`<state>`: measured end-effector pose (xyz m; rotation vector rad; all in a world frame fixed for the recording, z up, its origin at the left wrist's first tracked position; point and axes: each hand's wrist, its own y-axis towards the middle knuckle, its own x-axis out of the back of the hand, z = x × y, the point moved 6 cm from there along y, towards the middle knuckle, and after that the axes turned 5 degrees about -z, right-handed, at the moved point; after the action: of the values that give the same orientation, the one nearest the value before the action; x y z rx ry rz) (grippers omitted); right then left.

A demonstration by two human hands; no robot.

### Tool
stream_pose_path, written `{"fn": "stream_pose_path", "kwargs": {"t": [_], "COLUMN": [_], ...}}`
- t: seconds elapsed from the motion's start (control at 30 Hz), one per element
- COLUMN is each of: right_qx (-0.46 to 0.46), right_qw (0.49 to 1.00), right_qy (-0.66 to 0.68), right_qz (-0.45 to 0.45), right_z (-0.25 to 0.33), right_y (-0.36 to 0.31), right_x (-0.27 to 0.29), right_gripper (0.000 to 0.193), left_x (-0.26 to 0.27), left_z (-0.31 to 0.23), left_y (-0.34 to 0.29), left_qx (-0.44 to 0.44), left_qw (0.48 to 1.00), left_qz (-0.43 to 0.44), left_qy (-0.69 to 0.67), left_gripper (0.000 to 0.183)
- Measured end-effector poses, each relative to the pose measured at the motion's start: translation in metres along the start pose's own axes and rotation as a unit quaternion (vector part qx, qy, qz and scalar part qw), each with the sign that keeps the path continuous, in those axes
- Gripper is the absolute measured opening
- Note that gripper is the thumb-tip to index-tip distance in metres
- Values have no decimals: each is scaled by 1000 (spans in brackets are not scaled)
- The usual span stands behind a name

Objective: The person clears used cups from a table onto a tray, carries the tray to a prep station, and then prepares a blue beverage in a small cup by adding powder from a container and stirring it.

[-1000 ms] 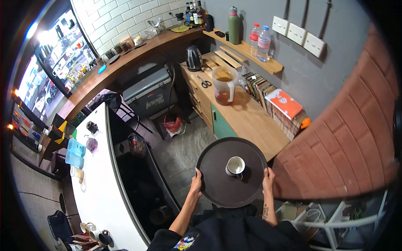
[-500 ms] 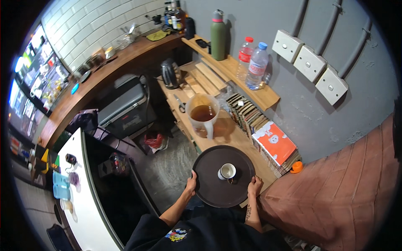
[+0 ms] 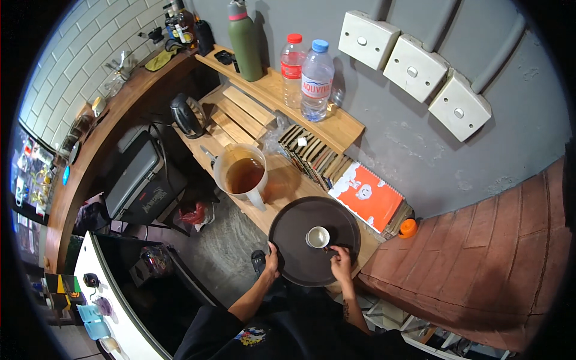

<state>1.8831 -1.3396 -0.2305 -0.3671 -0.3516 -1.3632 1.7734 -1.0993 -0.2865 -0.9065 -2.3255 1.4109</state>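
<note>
A round dark brown serving tray [image 3: 294, 264] rests level in front of me, its far part over the wooden counter. My left hand [image 3: 272, 260] grips the tray's left rim, thumb on top. Near the middle of the tray stands a small white cup [image 3: 317, 237], upright, with what looks like a pale inside; its contents are hard to make out. My right hand [image 3: 341, 263] is over the tray's right part, fingers pinched together at the cup's handle. How firmly the fingertips hold the handle is too small to see.
A plastic pitcher [image 3: 241, 171] of brown liquid stands beyond the tray, near a black kettle [image 3: 188, 115]. Books and an orange-and-white notebook [image 3: 367, 195] lie right of it. Two water bottles [image 3: 316, 81] and a green flask [image 3: 243, 48] occupy the shelf. A brick-patterned surface [image 3: 462, 270] bounds the right.
My right hand has left the tray's right rim and moved inward to the cup's handle. My left hand keeps its grip. The view has shifted, with the tray and cup appearing slightly farther left.
</note>
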Motion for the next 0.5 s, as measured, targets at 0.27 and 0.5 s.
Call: {"fn": "stream_pose_path", "kwargs": {"t": [0.27,0.5], "right_qx": [-64,-116], "right_qw": [989,986], "right_qy": [118,111], "right_qz": [67,46], "right_z": [2,13], "right_y": [-3,3], "right_x": [-46,-64], "right_gripper": [8,17], "left_x": [22,75], "left_z": [17,2], "left_y": [36,11], "left_qx": [-17,-41], "left_qw": [1000,999], "left_qz": [-13,32], "left_qy": [21,-14], "left_gripper": [108,66]}}
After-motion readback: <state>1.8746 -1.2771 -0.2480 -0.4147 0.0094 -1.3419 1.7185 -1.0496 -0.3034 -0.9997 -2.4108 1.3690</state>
